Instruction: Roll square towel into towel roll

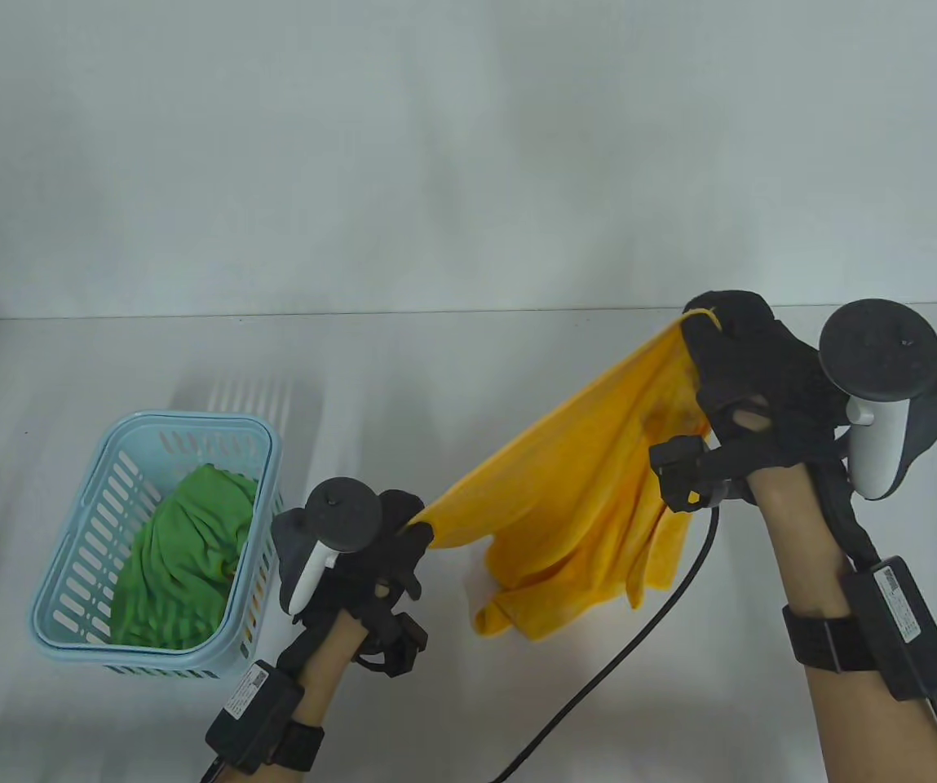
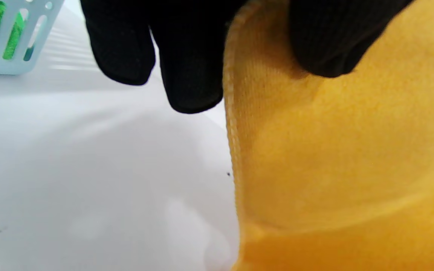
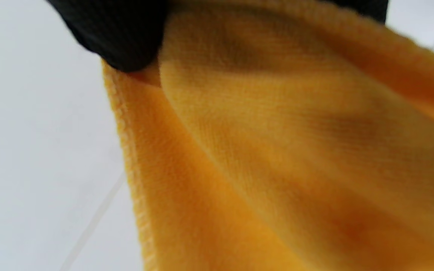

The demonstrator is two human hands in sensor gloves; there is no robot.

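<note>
An orange-yellow square towel [image 1: 574, 489] hangs in the air above the white table, stretched between both hands, its loose lower part drooping toward the tabletop. My left hand [image 1: 407, 530] pinches one corner low at the centre-left. My right hand [image 1: 717, 351] is raised higher at the right and pinches another corner. In the left wrist view black gloved fingers [image 2: 194, 56] clamp the towel's [image 2: 333, 158] stitched edge at the top. The right wrist view shows a fingertip [image 3: 119, 34] gripping the towel's [image 3: 277, 150] hem, the cloth filling most of that frame.
A light blue slotted basket [image 1: 77, 571] stands at the left of the table with a green towel [image 1: 183, 555] crumpled inside; its corner [image 2: 9, 37] shows in the left wrist view. A black cable [image 1: 647, 628] trails from the right wrist across the table.
</note>
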